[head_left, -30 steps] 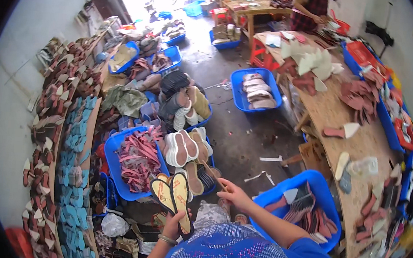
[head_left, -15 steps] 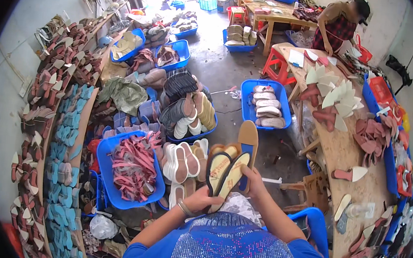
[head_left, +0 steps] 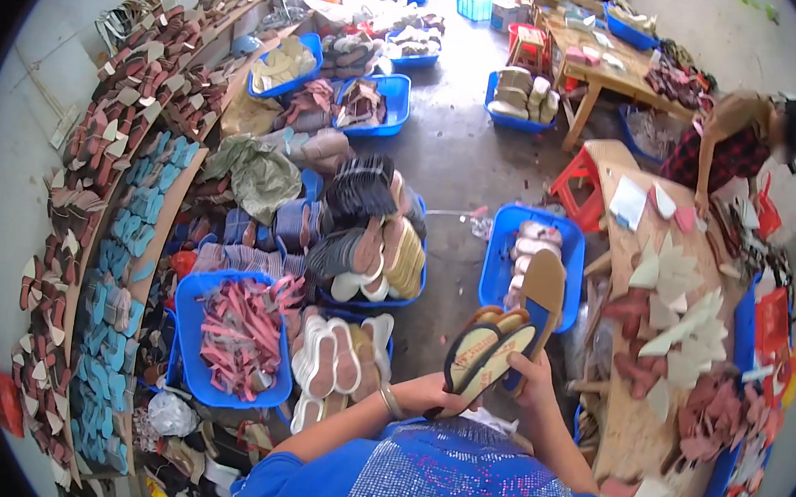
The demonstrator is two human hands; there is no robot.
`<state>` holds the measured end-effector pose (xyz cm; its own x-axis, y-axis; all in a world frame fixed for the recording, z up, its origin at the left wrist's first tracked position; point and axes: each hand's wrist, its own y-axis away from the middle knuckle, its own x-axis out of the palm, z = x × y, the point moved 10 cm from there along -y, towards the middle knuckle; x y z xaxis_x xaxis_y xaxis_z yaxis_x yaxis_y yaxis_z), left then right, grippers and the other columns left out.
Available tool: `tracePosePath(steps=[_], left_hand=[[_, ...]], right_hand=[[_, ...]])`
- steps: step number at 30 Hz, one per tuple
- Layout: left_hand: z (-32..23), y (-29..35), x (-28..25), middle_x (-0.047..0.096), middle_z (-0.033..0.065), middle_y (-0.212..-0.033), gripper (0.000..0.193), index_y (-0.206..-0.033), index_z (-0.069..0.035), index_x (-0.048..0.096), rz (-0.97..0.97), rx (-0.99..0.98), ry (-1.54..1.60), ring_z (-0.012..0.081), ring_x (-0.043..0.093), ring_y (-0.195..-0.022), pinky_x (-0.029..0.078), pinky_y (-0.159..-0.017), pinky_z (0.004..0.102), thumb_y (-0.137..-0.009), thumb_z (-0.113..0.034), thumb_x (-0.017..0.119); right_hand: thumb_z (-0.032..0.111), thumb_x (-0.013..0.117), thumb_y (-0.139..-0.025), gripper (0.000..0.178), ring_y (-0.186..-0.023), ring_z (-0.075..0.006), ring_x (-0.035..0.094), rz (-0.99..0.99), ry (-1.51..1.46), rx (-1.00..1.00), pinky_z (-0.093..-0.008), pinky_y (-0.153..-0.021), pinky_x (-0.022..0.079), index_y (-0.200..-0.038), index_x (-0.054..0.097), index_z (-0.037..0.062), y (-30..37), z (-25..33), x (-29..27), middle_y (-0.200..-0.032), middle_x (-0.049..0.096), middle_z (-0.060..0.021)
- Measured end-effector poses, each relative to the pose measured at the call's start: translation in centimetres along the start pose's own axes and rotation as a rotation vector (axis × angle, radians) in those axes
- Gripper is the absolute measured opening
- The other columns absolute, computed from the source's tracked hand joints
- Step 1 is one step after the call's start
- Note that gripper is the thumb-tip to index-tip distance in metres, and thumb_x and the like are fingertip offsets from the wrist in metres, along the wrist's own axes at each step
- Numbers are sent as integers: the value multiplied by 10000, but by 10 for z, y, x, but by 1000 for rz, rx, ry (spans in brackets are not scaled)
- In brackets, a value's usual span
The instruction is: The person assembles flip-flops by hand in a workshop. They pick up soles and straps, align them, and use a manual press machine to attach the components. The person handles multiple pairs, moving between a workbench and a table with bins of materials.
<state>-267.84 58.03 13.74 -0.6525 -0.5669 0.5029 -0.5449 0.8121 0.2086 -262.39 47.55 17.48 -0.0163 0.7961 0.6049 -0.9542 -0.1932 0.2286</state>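
Observation:
In front of my chest, both hands are closed on a small bunch of shoe soles (head_left: 495, 352). My left hand (head_left: 430, 395) grips the lower end of the black-edged, cream-faced ones, which carry dark printing. Behind these, a longer tan sole (head_left: 544, 280) with a blue lower part stands up at the right. My right hand (head_left: 531, 374) holds the right side of the bunch, thumb on the cream face. The fingers behind the soles are hidden. Left of my forearm lie white-rimmed soles (head_left: 318, 365) in stacks.
A blue tub (head_left: 183, 309) of pink straps stands at the left. Ahead is a blue tub (head_left: 573, 265) holding wrapped bundles. Racks of pink and teal soles (head_left: 117, 303) line the left wall. A wooden table (head_left: 614, 389) runs along the right, where another person (head_left: 730, 137) leans over.
The view has turned, so the surroundings sit further right and lower at the top. Both hands still hold the soles, now tilted further to the right.

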Motion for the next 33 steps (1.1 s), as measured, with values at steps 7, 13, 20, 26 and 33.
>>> tracePosePath(steps=[7,13,20,26,33], left_hand=[[-111,-110,-46,542,149,-1232,770,-1352,-18,393,240,136,222,257,525,-1164,516,-867,367,-717,-288,736],[-168,-174,-125,590,165,-1170,926,-1332,2,405,109,81,186,263,578,-1094,456,-939,373,-617,-396,838],[-255,-261,-288,611,116,-1085,708,-1223,6,494,-193,217,42,216,613,-994,497,-875,335,-768,-494,703],[-376,-335,-382,608,90,-1044,490,-1171,10,533,-175,126,-7,194,614,-954,498,-876,323,-817,-308,650],[-456,-391,-456,572,68,-1045,503,-1149,-30,507,-117,57,-189,153,576,-928,445,-866,299,-761,-248,742]], right_hand=[[204,710,-756,517,-687,-163,629,169,-158,-25,-240,-497,494,-1179,496,-4,-146,68,-10,-932,640,-102],[237,712,-769,535,-775,-224,662,301,-213,44,-306,-591,544,-1180,491,-25,-264,94,-3,-976,646,-148],[201,697,-787,508,-869,-226,644,248,-88,18,-326,-760,527,-1204,475,13,-457,124,-11,-1021,627,-132],[185,697,-801,786,-958,-161,575,199,101,-64,-284,-792,485,-1449,272,55,-616,180,-31,-1117,557,-58],[77,678,-736,884,-1008,-161,550,101,313,-200,-275,-841,462,-1479,198,79,-716,283,21,-1129,527,-53]])
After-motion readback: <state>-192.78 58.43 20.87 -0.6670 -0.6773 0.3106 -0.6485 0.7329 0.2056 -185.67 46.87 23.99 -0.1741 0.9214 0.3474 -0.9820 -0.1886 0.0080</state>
